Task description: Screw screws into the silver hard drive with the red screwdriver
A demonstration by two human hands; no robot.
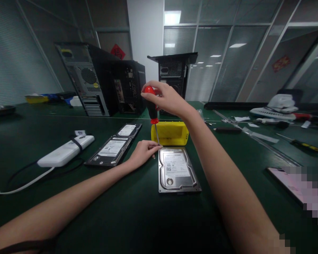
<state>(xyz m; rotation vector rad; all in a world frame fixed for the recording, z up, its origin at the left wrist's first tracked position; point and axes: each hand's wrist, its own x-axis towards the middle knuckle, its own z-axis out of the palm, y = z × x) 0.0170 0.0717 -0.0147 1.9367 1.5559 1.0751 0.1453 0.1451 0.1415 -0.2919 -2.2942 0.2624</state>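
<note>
My right hand grips the top of a red and black screwdriver, held nearly upright. Its metal shaft runs down to the far left corner of a silver hard drive, which lies label up on the table. At that same corner, the fingers of my left hand are pinched together around the screwdriver's tip; whether a small screw is between them cannot be made out. Just behind the drive stands a yellow plastic tray. Two more drives, a larger one and another, lie to the left of my left hand.
A white power strip with cables lies at the left. Black computer cases and another case stand at the back. On the right are a yellow and black screwdriver, a phone and clear strips.
</note>
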